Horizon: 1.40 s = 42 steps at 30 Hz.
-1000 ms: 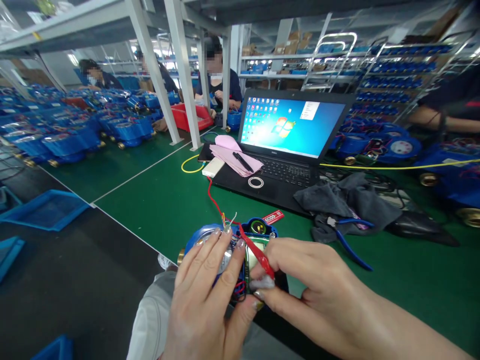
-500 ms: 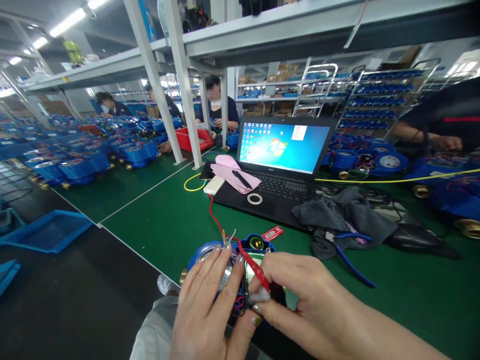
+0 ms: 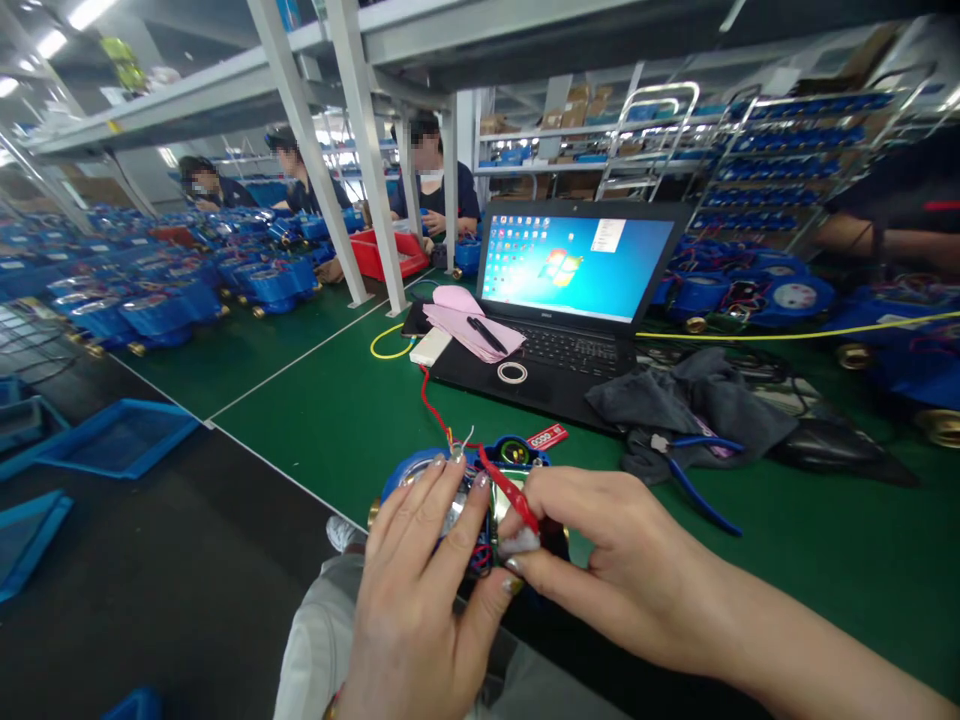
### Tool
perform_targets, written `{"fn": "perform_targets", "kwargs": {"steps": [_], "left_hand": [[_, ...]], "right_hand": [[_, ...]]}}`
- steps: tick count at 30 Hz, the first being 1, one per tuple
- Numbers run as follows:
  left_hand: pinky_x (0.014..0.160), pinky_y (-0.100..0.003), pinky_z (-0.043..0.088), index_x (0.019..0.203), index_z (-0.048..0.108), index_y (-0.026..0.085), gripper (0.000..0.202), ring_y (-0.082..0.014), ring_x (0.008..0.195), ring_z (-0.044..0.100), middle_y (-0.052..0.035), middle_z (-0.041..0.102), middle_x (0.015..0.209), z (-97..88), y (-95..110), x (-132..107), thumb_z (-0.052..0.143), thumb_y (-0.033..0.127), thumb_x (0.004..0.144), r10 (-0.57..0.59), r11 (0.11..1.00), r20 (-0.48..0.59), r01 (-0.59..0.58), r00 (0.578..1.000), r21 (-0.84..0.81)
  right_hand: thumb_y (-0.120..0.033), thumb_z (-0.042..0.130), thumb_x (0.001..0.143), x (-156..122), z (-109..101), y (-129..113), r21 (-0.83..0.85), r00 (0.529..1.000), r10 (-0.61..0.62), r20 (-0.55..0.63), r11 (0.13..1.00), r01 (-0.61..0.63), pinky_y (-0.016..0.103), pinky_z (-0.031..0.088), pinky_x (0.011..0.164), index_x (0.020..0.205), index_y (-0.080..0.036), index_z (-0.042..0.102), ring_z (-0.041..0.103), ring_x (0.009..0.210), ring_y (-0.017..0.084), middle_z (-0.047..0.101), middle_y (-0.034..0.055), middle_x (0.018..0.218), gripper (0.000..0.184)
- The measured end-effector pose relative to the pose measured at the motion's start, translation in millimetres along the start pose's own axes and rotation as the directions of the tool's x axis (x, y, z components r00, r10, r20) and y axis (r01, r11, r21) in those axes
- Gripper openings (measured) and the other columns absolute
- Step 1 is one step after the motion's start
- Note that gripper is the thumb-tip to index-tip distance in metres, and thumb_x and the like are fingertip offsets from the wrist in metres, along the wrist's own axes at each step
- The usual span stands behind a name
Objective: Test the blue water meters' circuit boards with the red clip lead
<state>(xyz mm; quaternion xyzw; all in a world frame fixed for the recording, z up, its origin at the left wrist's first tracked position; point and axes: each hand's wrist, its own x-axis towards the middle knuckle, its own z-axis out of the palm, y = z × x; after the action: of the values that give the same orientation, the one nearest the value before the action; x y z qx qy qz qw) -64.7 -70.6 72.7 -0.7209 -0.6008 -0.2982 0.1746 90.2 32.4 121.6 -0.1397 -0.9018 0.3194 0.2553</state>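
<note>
A blue-cased device [image 3: 412, 466] with a round metal part, a circuit board and thin wires sits at the table's near edge. My left hand [image 3: 424, 560] lies flat over it, fingers stretched, thumb by its near side. My right hand [image 3: 615, 550] pinches a red-taped connector [image 3: 514, 497] with a greyish-white end, held against the circuit board. My fingers hide its tip. A red cable [image 3: 431, 403] runs from a white box [image 3: 430, 347] to the device, where loose thin wires [image 3: 459, 446] stick up.
Behind the device stands an open laptop [image 3: 540, 385] with pink paper [image 3: 457, 322] and a black pen on it. Blue-handled pliers [image 3: 697, 490] and a grey cloth [image 3: 697, 400] lie right. Co-workers sit beyond; another's arm [image 3: 847, 235] is at the right.
The view has shifted slightly, so the table and both hands appear a little higher. My left hand stays on the device and my right hand keeps its pinch on the connector.
</note>
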Motion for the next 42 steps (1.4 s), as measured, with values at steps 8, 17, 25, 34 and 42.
{"fn": "perform_targets", "kwargs": {"steps": [8, 17, 25, 34, 42], "left_hand": [[0.107, -0.044, 0.030, 0.133, 0.045, 0.013, 0.044, -0.0265, 0.130, 0.039, -0.0121, 0.044, 0.140, -0.2, 3.7, 0.7, 0.050, 0.024, 0.090, -0.036, 0.998, 0.018, 0.037, 0.999, -0.046], [0.108, -0.044, 0.028, 0.132, 0.046, 0.011, 0.044, -0.0268, 0.130, 0.038, -0.0125, 0.042, 0.141, -0.4, 2.9, 1.6, 0.050, 0.023, 0.090, -0.036, 0.997, 0.016, 0.037, 0.999, -0.069], [0.108, -0.043, 0.028, 0.134, 0.044, 0.013, 0.045, -0.0261, 0.131, 0.038, -0.0113, 0.043, 0.141, 0.2, 2.6, 0.9, 0.049, 0.025, 0.091, -0.037, 0.998, 0.016, 0.038, 0.999, -0.056], [0.109, -0.042, 0.027, 0.133, 0.044, 0.013, 0.045, -0.0258, 0.131, 0.037, -0.0106, 0.041, 0.143, 0.4, 2.5, -1.3, 0.049, 0.026, 0.091, -0.036, 0.999, 0.022, 0.036, 0.999, -0.032], [0.108, -0.040, 0.028, 0.133, 0.044, 0.013, 0.044, -0.0250, 0.132, 0.036, -0.0109, 0.041, 0.143, 0.6, 0.9, 0.2, 0.048, 0.025, 0.091, -0.018, 1.000, 0.010, 0.018, 1.000, -0.009]], "right_hand": [[-0.006, 0.052, 0.081, -1.2, -1.4, -0.1, 0.005, 1.000, 0.011, 0.012, 1.000, -0.011, 0.022, 0.033, 0.058, 0.072, -0.017, 0.047, 0.044, 0.061, 0.011, 0.050, -0.0023, 0.067, 0.015], [-0.006, 0.052, 0.082, -2.2, -1.5, -1.0, 0.011, 1.000, 0.020, 0.012, 1.000, -0.020, 0.023, 0.033, 0.057, 0.073, -0.016, 0.049, 0.042, 0.060, 0.011, 0.049, -0.0027, 0.067, 0.014], [-0.006, 0.053, 0.082, -1.0, -1.2, 0.1, 0.013, 1.000, 0.011, 0.013, 1.000, -0.012, 0.022, 0.031, 0.057, 0.071, -0.016, 0.046, 0.040, 0.060, 0.010, 0.046, -0.0036, 0.067, 0.016], [-0.006, 0.052, 0.082, -1.4, -0.6, 0.4, 0.021, 1.000, 0.013, 0.018, 1.000, -0.013, 0.022, 0.031, 0.056, 0.071, -0.017, 0.045, 0.040, 0.060, 0.010, 0.046, -0.0034, 0.067, 0.017], [-0.005, 0.051, 0.081, -0.6, 0.2, 0.3, 0.023, 1.000, 0.016, 0.025, 1.000, -0.016, 0.023, 0.031, 0.057, 0.072, -0.018, 0.044, 0.040, 0.061, 0.011, 0.046, -0.0032, 0.067, 0.017]]}}
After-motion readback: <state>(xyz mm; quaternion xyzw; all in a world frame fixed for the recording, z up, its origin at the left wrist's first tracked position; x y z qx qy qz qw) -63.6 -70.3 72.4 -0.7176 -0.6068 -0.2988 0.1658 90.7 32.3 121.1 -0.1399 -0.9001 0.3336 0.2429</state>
